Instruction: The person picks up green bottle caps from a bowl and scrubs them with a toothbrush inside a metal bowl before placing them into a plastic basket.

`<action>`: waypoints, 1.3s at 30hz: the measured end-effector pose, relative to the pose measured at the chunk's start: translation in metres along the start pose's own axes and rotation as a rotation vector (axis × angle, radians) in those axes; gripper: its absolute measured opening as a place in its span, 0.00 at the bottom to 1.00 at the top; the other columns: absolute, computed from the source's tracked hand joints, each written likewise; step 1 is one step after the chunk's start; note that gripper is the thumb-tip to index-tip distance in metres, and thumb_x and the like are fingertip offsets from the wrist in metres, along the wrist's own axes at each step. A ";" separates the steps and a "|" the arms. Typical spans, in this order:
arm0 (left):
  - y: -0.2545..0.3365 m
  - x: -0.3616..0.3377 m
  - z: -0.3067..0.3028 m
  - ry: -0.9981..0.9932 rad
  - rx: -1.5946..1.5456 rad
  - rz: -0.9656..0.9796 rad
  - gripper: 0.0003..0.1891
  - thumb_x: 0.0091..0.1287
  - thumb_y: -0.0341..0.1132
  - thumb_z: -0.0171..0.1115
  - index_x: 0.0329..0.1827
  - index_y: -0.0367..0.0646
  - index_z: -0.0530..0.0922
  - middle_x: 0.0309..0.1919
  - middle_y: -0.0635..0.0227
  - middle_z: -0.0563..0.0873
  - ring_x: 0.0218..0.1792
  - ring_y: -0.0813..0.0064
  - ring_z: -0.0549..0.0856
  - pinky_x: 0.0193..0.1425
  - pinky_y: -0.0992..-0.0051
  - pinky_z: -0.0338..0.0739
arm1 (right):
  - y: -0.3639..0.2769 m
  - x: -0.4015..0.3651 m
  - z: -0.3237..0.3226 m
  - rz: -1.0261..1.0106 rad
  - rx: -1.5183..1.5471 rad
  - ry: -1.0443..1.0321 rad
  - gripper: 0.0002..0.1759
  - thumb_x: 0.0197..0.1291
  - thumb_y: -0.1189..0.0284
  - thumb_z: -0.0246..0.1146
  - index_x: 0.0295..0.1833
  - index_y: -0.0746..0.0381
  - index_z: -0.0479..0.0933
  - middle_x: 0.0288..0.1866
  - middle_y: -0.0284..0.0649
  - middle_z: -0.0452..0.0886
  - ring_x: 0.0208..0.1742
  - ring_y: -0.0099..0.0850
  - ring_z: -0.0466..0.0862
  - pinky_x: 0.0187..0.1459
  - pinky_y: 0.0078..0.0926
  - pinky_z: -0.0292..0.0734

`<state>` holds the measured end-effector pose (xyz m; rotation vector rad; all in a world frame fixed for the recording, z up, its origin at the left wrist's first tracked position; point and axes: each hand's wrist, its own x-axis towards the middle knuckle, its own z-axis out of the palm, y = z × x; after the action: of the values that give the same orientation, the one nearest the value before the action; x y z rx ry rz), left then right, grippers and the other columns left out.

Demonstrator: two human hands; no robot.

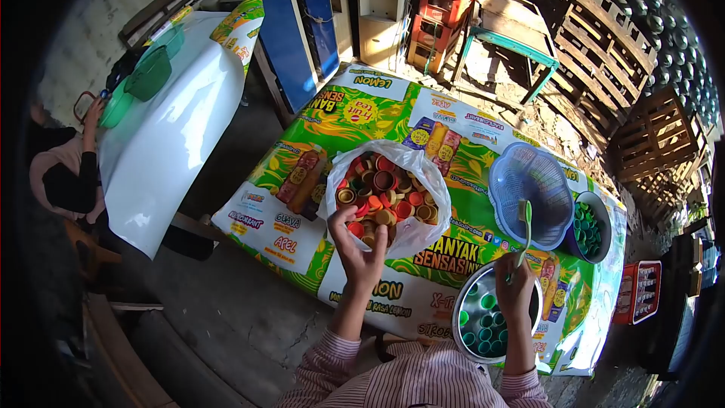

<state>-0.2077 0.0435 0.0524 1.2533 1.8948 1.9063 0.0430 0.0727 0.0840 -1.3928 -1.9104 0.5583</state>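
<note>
My left hand (pixel 364 255) is at the near edge of a white plastic bag (pixel 427 170), fingers apart and reaching over red and tan bottle caps (pixel 384 181) that fill it. Nothing shows between those fingers. In my right hand (pixel 513 287) is a green toothbrush (pixel 526 223), gripped by its handle and pointing up. This hand is over a round metal bowl (pixel 464 291), which holds several green caps (pixel 487 332). The hand and wrist hide the bowl's right part.
A blue plastic basket (pixel 502 181) stands beyond the metal bowl. Beside it is a dark bowl of green caps (pixel 585 230). A patterned cloth covers the table (pixel 287 181). At left, another person (pixel 68 174) sits by a white-covered table (pixel 177 136) with green baskets (pixel 149 74).
</note>
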 end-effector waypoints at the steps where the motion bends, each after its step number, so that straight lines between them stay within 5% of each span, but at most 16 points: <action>1: -0.014 0.022 -0.014 0.029 -0.012 -0.144 0.25 0.58 0.37 0.60 0.55 0.38 0.62 0.52 0.60 0.68 0.50 0.69 0.68 0.54 0.68 0.61 | -0.017 0.018 0.014 -0.076 0.074 -0.056 0.03 0.51 0.85 0.53 0.32 0.68 0.68 0.24 0.45 0.72 0.24 0.39 0.74 0.28 0.33 0.68; 3: -0.060 0.061 -0.025 0.101 -0.155 -0.283 0.27 0.62 0.41 0.55 0.58 0.36 0.59 0.55 0.55 0.67 0.53 0.66 0.67 0.58 0.66 0.62 | -0.041 0.051 0.057 -0.226 0.353 -0.215 0.04 0.51 0.86 0.51 0.33 0.68 0.69 0.28 0.47 0.75 0.29 0.40 0.77 0.31 0.32 0.71; 5: -0.092 0.091 -0.030 -0.053 -0.225 -0.516 0.31 0.62 0.41 0.54 0.63 0.34 0.54 0.58 0.51 0.66 0.58 0.63 0.68 0.61 0.71 0.60 | -0.074 0.079 0.096 -0.338 0.382 -0.347 0.06 0.52 0.85 0.50 0.37 0.68 0.67 0.30 0.50 0.76 0.31 0.46 0.78 0.33 0.34 0.72; 7: -0.091 0.101 -0.026 -0.247 -0.084 -0.522 0.35 0.59 0.42 0.54 0.64 0.33 0.52 0.58 0.48 0.67 0.59 0.61 0.68 0.61 0.72 0.60 | -0.087 0.106 0.143 -0.366 0.353 -0.542 0.04 0.53 0.80 0.52 0.34 0.69 0.64 0.26 0.58 0.73 0.30 0.55 0.76 0.30 0.42 0.70; 8: -0.106 0.104 -0.024 -0.235 -0.099 -0.519 0.35 0.59 0.42 0.54 0.64 0.33 0.52 0.58 0.48 0.67 0.59 0.61 0.68 0.61 0.72 0.60 | -0.088 0.118 0.167 -0.409 0.286 -0.559 0.07 0.53 0.79 0.54 0.38 0.69 0.67 0.23 0.52 0.73 0.24 0.51 0.75 0.27 0.39 0.70; 10: -0.149 0.114 -0.018 -0.516 -0.039 -0.597 0.38 0.54 0.41 0.55 0.66 0.34 0.52 0.56 0.47 0.70 0.58 0.59 0.70 0.60 0.70 0.62 | -0.078 0.139 0.204 -0.568 -0.073 -0.503 0.08 0.48 0.78 0.55 0.37 0.65 0.69 0.28 0.47 0.75 0.37 0.44 0.76 0.38 0.41 0.64; 11: -0.149 0.117 -0.016 -0.505 -0.048 -0.588 0.38 0.54 0.41 0.55 0.66 0.34 0.52 0.56 0.47 0.70 0.58 0.59 0.70 0.60 0.70 0.62 | -0.073 0.146 0.215 -0.714 -0.241 -0.385 0.09 0.46 0.77 0.55 0.36 0.63 0.70 0.30 0.44 0.75 0.42 0.40 0.75 0.42 0.41 0.61; 14: -0.183 0.106 -0.012 -0.474 0.082 -0.466 0.37 0.51 0.37 0.53 0.66 0.38 0.53 0.50 0.51 0.75 0.51 0.59 0.75 0.54 0.68 0.66 | -0.074 0.158 0.218 -0.673 -0.316 -0.494 0.12 0.42 0.75 0.56 0.38 0.60 0.70 0.34 0.41 0.75 0.48 0.34 0.72 0.47 0.39 0.54; 15: -0.170 0.105 -0.014 -0.468 0.084 -0.473 0.37 0.51 0.37 0.53 0.66 0.38 0.53 0.50 0.51 0.75 0.51 0.59 0.75 0.54 0.68 0.66 | -0.076 0.159 0.219 -0.677 -0.313 -0.502 0.12 0.42 0.75 0.56 0.38 0.60 0.70 0.34 0.41 0.75 0.48 0.34 0.72 0.47 0.39 0.54; 17: -0.124 0.105 -0.018 -0.447 -0.076 -0.592 0.32 0.53 0.32 0.52 0.64 0.36 0.59 0.46 0.64 0.75 0.42 0.77 0.75 0.48 0.78 0.69 | -0.079 0.159 0.218 -0.690 -0.389 -0.501 0.12 0.43 0.73 0.57 0.37 0.60 0.73 0.33 0.39 0.76 0.45 0.34 0.73 0.46 0.37 0.58; 18: -0.120 0.105 -0.019 -0.467 -0.095 -0.555 0.35 0.52 0.32 0.52 0.66 0.38 0.55 0.39 0.60 0.77 0.37 0.69 0.77 0.43 0.72 0.70 | -0.079 0.157 0.221 -0.724 -0.452 -0.428 0.14 0.41 0.72 0.59 0.38 0.60 0.74 0.33 0.38 0.76 0.45 0.34 0.73 0.46 0.38 0.58; 21: -0.112 0.104 -0.018 -0.466 -0.208 -0.559 0.33 0.52 0.31 0.51 0.65 0.38 0.55 0.37 0.62 0.77 0.35 0.72 0.76 0.41 0.74 0.71 | -0.075 0.162 0.223 -0.749 -0.541 -0.389 0.16 0.38 0.73 0.61 0.39 0.59 0.74 0.34 0.39 0.77 0.46 0.34 0.74 0.47 0.38 0.58; 25: -0.110 0.104 -0.021 -0.494 -0.181 -0.559 0.34 0.52 0.28 0.50 0.66 0.37 0.55 0.41 0.62 0.76 0.37 0.74 0.75 0.43 0.77 0.70 | -0.069 0.173 0.222 -0.671 -0.414 -0.589 0.26 0.34 0.64 0.69 0.42 0.62 0.73 0.41 0.42 0.76 0.51 0.36 0.72 0.49 0.40 0.58; 32: -0.118 0.096 -0.021 -0.397 -0.270 -0.447 0.37 0.51 0.28 0.52 0.67 0.37 0.51 0.53 0.59 0.71 0.50 0.70 0.73 0.55 0.75 0.65 | -0.064 0.176 0.221 -0.647 -0.288 -0.602 0.22 0.36 0.69 0.65 0.41 0.62 0.71 0.40 0.45 0.76 0.51 0.41 0.72 0.50 0.42 0.60; 35: -0.110 0.098 -0.026 -0.540 -0.096 -0.634 0.39 0.51 0.29 0.54 0.68 0.36 0.49 0.55 0.57 0.69 0.51 0.68 0.72 0.56 0.72 0.65 | -0.061 0.178 0.213 -0.714 -0.214 -0.513 0.18 0.37 0.71 0.62 0.37 0.63 0.69 0.37 0.47 0.77 0.45 0.43 0.75 0.48 0.41 0.62; 39: -0.122 0.094 -0.012 -0.185 0.172 -0.099 0.28 0.48 0.30 0.59 0.55 0.38 0.62 0.40 0.58 0.73 0.41 0.62 0.73 0.49 0.66 0.67 | -0.059 0.179 0.213 -0.668 -0.265 -0.526 0.13 0.38 0.72 0.59 0.34 0.62 0.68 0.30 0.45 0.78 0.36 0.45 0.78 0.44 0.41 0.64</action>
<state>-0.3259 0.1164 -0.0137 1.3054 2.0161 1.5498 -0.1861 0.2339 0.0336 -0.6881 -2.7785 0.3610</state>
